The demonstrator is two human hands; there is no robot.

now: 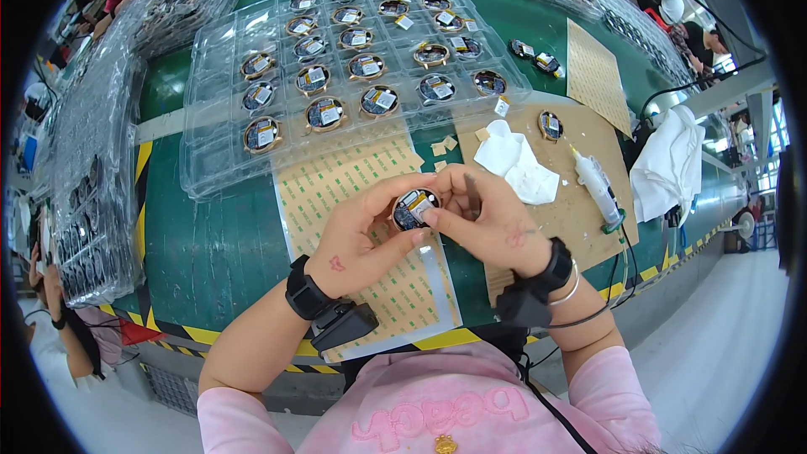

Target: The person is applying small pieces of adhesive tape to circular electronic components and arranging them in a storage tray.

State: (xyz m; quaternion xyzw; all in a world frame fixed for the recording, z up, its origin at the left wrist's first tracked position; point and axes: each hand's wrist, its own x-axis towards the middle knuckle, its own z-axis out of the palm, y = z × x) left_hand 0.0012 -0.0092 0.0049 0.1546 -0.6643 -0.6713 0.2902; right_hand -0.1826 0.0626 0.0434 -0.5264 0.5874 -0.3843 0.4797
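Observation:
My left hand (361, 235) grips a round watch case (403, 217) with a gold rim and an exposed circuit board, held above the tan adhesive sheet. The thumb of my right hand (492, 223) presses on a small silver-white battery (423, 208) inside the case. A slim dark tool (473, 193), perhaps tweezers, is tucked in the curled fingers of that same hand; its lower part is hidden. Beneath both hands lies the adhesive sheet (336, 189) with green print. Small tan squares (440, 149) sit just beyond the right fingers.
A clear plastic tray (227, 170) of several open watch cases stands ahead. To the right, a brown board (580, 240) carries crumpled white tissue (517, 170), another watch case (551, 125) and a corded white syringe (594, 185). White cloth (668, 164) hangs beyond. Stacked trays (92, 151) rise at left.

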